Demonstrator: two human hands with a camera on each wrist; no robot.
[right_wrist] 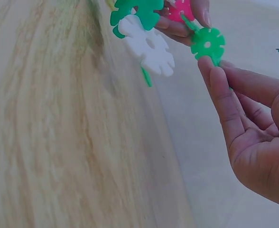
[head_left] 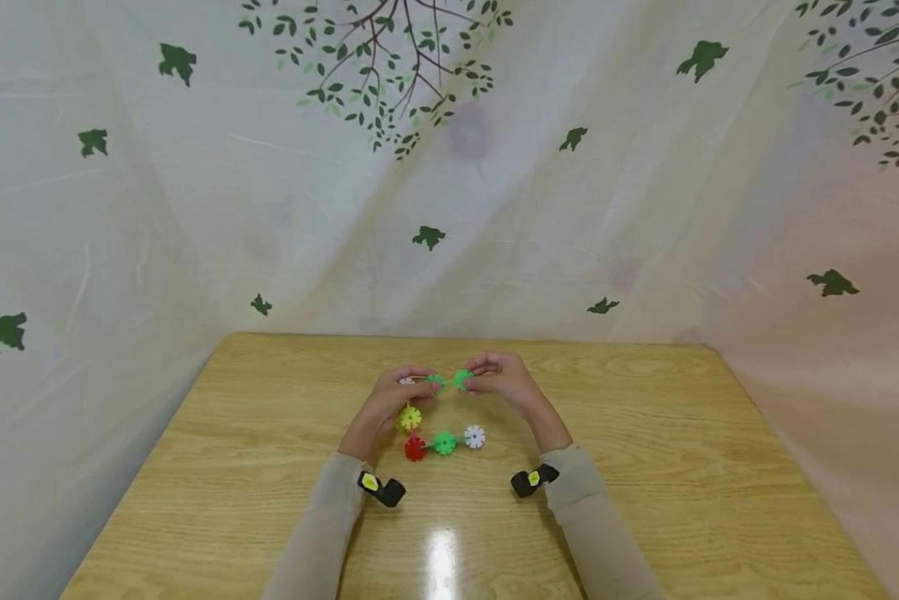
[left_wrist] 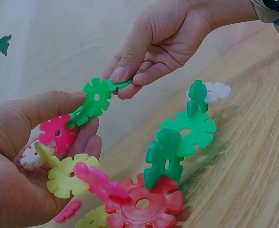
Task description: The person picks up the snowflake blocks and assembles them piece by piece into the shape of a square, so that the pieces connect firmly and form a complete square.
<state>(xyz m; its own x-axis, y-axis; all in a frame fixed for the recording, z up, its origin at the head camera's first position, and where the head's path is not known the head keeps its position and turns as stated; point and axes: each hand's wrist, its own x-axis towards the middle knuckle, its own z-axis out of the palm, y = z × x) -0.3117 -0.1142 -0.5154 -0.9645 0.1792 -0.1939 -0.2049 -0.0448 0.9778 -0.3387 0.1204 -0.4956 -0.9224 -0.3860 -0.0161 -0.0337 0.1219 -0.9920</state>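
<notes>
A chain of interlocking plastic snowflake discs curves in front of me. My left hand (head_left: 386, 400) grips its upper part, thumb on a green snowflake disc (left_wrist: 97, 96), with a pink disc (left_wrist: 57, 133) and a white disc (left_wrist: 32, 156) against the fingers. Thumb and fingertips of my right hand (head_left: 507, 381) pinch another green disc (left_wrist: 122, 85) at the chain's end, mostly hidden by them; it touches the first. Downward from the left hand run a yellow disc (head_left: 410, 417), a red disc (head_left: 415, 449), a green disc (head_left: 445, 442) and a white end disc (head_left: 475, 437).
The wooden table (head_left: 674, 467) spreads around both arms, its far edge beyond the hands. A pale curtain (head_left: 509, 267) with printed leaves and birds hangs behind it. Small black cameras (head_left: 391, 492) sit on both wrists.
</notes>
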